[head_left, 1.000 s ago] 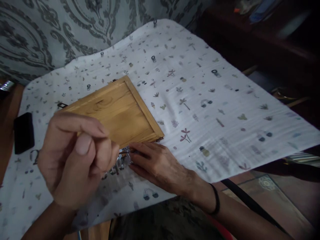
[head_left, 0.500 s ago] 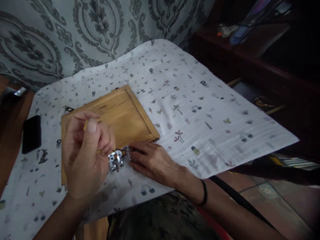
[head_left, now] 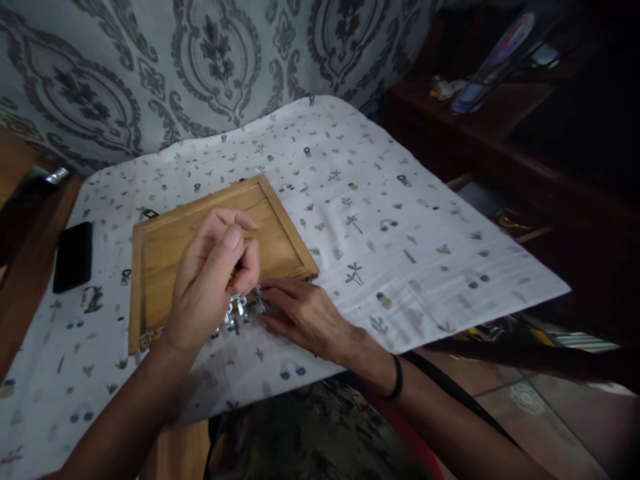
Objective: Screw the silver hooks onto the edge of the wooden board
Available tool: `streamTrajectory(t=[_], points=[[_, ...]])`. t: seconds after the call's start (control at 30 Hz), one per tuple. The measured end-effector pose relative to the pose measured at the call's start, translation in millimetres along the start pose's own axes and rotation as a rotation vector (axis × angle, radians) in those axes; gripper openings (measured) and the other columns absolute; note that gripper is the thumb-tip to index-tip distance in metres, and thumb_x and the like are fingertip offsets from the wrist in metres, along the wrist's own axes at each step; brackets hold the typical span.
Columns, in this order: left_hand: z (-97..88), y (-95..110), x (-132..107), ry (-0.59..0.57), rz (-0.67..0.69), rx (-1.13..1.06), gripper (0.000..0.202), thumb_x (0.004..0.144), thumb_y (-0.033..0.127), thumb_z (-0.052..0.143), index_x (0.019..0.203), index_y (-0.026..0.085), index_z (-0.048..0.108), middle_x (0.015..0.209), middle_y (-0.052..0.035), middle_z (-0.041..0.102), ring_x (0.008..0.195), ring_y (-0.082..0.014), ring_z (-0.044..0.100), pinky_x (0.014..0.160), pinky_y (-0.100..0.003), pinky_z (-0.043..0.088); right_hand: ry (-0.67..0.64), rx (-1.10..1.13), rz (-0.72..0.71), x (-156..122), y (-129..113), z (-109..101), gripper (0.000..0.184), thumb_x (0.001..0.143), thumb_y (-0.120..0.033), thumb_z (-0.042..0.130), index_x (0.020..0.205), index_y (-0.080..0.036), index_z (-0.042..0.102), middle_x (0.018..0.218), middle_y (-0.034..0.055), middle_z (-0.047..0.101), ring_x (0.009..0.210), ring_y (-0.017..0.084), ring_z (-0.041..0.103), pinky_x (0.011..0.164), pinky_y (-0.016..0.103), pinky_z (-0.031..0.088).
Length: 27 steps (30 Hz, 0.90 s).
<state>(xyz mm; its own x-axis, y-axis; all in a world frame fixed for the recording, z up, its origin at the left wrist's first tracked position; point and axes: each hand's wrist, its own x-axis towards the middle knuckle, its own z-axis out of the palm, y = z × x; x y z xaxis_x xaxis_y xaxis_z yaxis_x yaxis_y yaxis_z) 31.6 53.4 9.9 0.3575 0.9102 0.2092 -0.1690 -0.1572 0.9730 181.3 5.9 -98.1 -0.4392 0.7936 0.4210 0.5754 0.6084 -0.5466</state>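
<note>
A wooden panel point(head_left: 270, 230) with a raised frame lies on the patterned cloth, silver metal fittings point(head_left: 242, 308) along its near edge. Above that edge is my left hand point(head_left: 213, 267), closed round what looks like a yellow-handled screwdriver point(head_left: 235, 271); only a bit of yellow shows between the fingers, and the tip is hidden. My right hand point(head_left: 310, 317) rests low at the near edge, thumb and fingers closed about a small silver metal fitting point(head_left: 259, 300). Another metal fitting point(head_left: 146, 340) sits at the panel's near left corner.
A black phone point(head_left: 73, 257) lies on the cloth point(head_left: 340, 320) at the left. Dark wooden furniture point(head_left: 500, 140) with an open drawer point(head_left: 500, 207) stands at the right. A patterned curtain or wall covering point(head_left: 215, 60) rises behind the table.
My left hand has moved right, closer to my right hand, and turned, hiding more of the yellow handle. My right hand stays at the same fitting. The view has shifted slightly.
</note>
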Motion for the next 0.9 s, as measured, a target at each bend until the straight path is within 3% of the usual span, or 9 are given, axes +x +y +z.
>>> streamTrajectory(t=[0.13,0.37,0.67,0.9], points=[[-1.8,1.3,1.5,0.059,0.004,0.067,0.034,0.098,0.056,0.064,0.091,0.023,0.063,0.056,0.0040,0.050,0.051,-0.0128,0.043,0.051,-0.028,0.036,-0.023,-0.004,0.034,0.2,0.1,-0.2,0.026,0.098,-0.030,0.070,0.119,-0.014,0.066,0.122,0.0137,0.075,0.106,0.025,0.074,0.090,0.036,0.061],[1.7,0.5,2.0,0.079,-0.048,-0.008,0.037,0.093,0.057,0.071,0.088,0.023,0.059,0.052,0.0073,0.041,0.045,-0.0105,0.034,0.045,-0.026,0.029,-0.023,-0.007,0.039,2.3,3.1,-0.4,0.036,0.098,-0.031,0.071,0.130,-0.014,0.066,0.128,0.0147,0.073,0.112,0.026,0.074,0.090,0.037,0.063],[-0.9,-0.2,4.6,0.074,-0.039,-0.044,0.036,0.092,0.056,0.071,0.087,0.023,0.058,0.050,0.0089,0.038,0.043,-0.0093,0.031,0.044,-0.026,0.027,-0.090,-0.080,0.022,5.3,-1.2,-3.3,0.026,0.098,-0.029,0.070,0.117,-0.012,0.072,0.128,0.0164,0.072,0.106,0.026,0.075,0.083,0.035,0.063],[-2.1,-6.4,3.5,0.063,-0.016,-0.088,0.030,0.096,0.050,0.067,0.087,0.022,0.059,0.050,0.0082,0.039,0.043,-0.0099,0.028,0.044,-0.027,0.024,-0.214,-0.166,0.007,15.5,-7.6,-16.0,0.020,0.101,-0.031,0.064,0.105,-0.013,0.072,0.118,0.0125,0.073,0.091,0.020,0.073,0.074,0.030,0.057]])
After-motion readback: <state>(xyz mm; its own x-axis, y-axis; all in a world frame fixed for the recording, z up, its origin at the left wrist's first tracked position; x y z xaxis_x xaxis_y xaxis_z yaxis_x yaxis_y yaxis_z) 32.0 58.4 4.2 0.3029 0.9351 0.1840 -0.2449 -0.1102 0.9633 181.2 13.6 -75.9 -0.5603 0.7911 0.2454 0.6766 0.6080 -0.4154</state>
